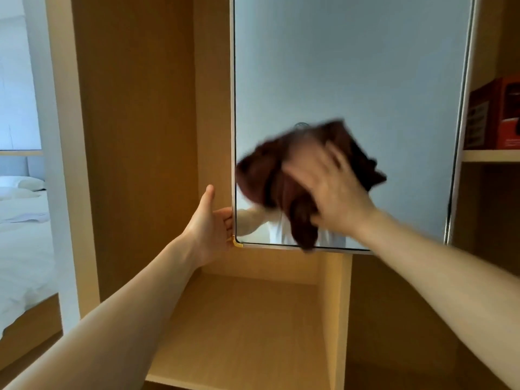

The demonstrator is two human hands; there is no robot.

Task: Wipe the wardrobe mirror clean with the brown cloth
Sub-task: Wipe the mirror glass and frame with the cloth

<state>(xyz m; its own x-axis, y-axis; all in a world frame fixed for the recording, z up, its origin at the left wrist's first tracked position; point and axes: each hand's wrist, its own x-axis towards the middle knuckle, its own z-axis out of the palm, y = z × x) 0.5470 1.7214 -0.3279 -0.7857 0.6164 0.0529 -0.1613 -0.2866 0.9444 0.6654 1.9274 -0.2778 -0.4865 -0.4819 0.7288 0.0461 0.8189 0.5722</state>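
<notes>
The right hand [332,187], fingers spread flat, presses the brown cloth [260,171] against the lower part of the mirror [351,66]. The left hand [209,229] grips the mirror's left edge, just above its bottom corner.

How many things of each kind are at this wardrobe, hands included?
Mirror: 1, the silver-framed wardrobe mirror
Cloth: 1, the crumpled brown cloth
Hands: 2, the left hand holding the mirror's edge, the right hand pressing the cloth
Box: 1, the red cardboard box on the shelf
Total: 5

Upper mirror [351,66] free; red box [495,114] crowds right shelf [489,156].
</notes>
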